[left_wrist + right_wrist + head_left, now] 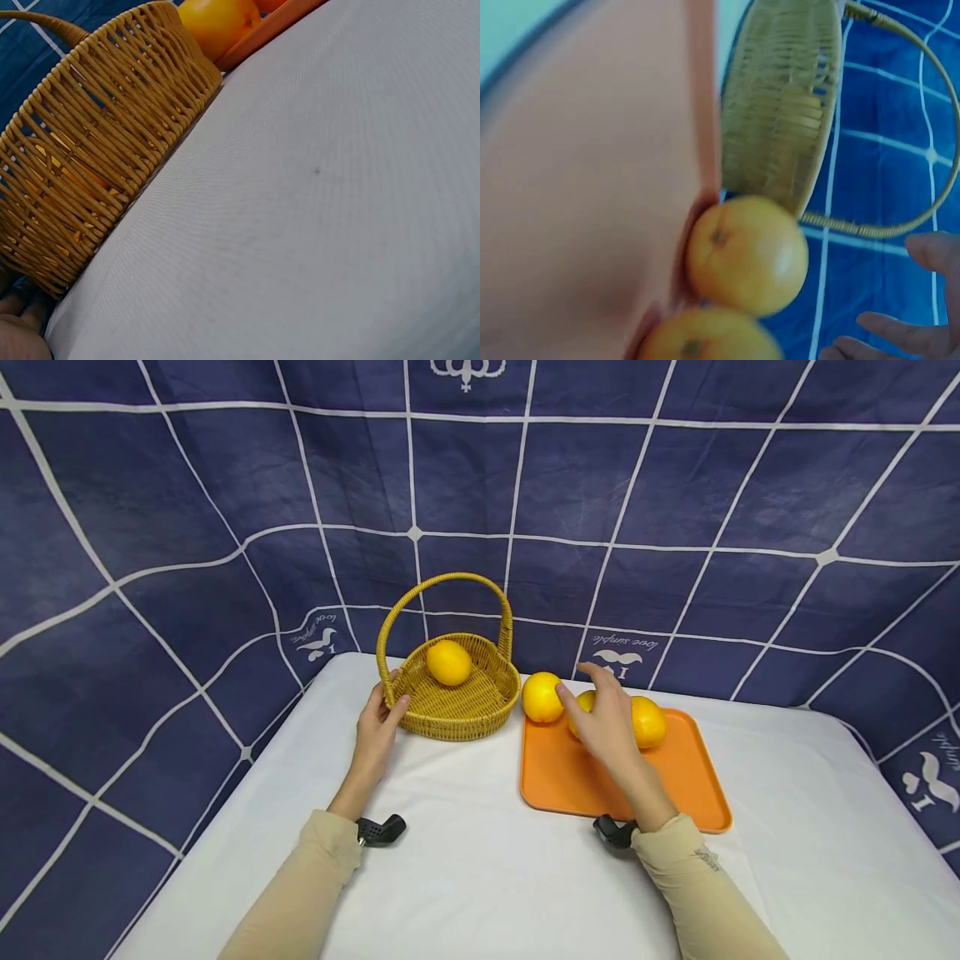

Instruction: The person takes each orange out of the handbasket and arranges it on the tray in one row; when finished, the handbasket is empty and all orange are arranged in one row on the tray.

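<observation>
A wicker basket (457, 727) with a tall arched handle stands at the back of the table, one orange (448, 662) lying inside it. My left hand (377, 727) grips the basket's left side near the foot of the handle, thumb in front. My right hand (606, 718) hovers over the orange plastic tray (562, 777), its fingers spread and holding nothing. On the tray's back edge sits an orange (542, 697), just left of that hand. Another orange (648, 722) lies to its right, and one more is partly hidden behind the hand. The right wrist view shows two oranges (747, 255) close together.
A white cloth (465, 860) covers the table. Behind it hangs a dark blue curtain (465, 477) with white grid lines, close to the basket and the tray. A black wrist device (382, 831) is worn on each arm.
</observation>
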Demonstrator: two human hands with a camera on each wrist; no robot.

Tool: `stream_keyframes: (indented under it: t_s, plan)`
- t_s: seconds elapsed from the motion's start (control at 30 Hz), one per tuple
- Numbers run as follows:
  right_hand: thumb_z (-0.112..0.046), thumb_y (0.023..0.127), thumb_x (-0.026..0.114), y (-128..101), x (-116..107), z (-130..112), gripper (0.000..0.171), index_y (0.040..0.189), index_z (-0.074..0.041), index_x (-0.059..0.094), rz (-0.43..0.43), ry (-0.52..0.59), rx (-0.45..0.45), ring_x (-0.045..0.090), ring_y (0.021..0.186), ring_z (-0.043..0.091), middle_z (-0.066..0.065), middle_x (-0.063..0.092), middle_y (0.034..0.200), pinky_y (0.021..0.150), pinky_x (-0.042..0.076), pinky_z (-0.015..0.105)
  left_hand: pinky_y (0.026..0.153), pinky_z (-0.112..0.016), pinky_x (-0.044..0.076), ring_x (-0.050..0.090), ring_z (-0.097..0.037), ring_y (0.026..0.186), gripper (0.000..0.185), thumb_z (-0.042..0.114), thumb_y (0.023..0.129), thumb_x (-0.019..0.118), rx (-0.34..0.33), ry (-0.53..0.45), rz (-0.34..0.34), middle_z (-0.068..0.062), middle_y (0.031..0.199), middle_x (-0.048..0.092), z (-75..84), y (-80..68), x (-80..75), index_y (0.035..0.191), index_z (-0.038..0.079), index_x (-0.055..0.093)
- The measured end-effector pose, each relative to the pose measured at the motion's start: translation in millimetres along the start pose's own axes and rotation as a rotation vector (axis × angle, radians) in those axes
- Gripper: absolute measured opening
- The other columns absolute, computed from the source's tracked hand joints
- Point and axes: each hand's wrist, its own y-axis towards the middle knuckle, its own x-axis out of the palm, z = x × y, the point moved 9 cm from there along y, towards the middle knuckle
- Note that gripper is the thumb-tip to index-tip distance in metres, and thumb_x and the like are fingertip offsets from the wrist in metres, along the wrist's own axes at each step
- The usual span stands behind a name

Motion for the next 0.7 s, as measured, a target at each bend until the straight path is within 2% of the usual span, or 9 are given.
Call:
stream_keyframes:
  t_s: [0.17,0.4,0.63,0.7]
  plan:
    - [-0.035,0.100,0.071,11,21,-32,0.058,0.146,-0.004,0.057,-0.045,0.025,-0.059,0.053,0.139,0.039,0.017,0.059,0.148,0.121,0.039,0.055,0.121,-0.040,0.041,0.049,-0.026,0.146,0.055,0.034,0.110,0.057,0.004,0.008,-0.010,-0.008,0.164,0.046,0.5,-0.5,-0.3,0.162,0.027,0.042]
    - [-0.034,0.098,0.072,24,60,-70,0.062,0.150,-0.004,0.054,-0.175,0.049,-0.100,0.051,0.142,0.038,0.017,0.056,0.152,0.121,0.039,0.055,0.118,-0.038,0.043,0.052,-0.025,0.143,0.054,0.034,0.110,0.058,-0.006,0.004,-0.003,-0.005,0.162,0.048,-1.3,-0.2,-1.4,0.161,0.029,0.043]
    - [-0.031,0.099,0.074,46,98,-84,0.065,0.154,-0.006,0.051,-0.266,0.059,-0.085,0.049,0.145,0.035,0.015,0.054,0.155,0.123,0.039,0.052,0.113,-0.032,0.044,0.052,-0.035,0.143,0.056,0.019,0.110,0.057,-0.043,-0.016,-0.041,-0.017,0.164,0.044,35.8,-12.4,0.0,0.163,0.011,0.040]
    - [-0.031,0.099,0.074,52,105,-88,0.066,0.154,-0.004,0.050,-0.280,0.062,-0.089,0.050,0.144,0.034,0.015,0.055,0.155,0.121,0.041,0.049,0.114,-0.033,0.044,0.051,-0.033,0.143,0.056,0.019,0.110,0.057,-0.042,-0.022,-0.038,-0.017,0.163,0.045,34.8,-12.2,0.6,0.162,0.011,0.041]
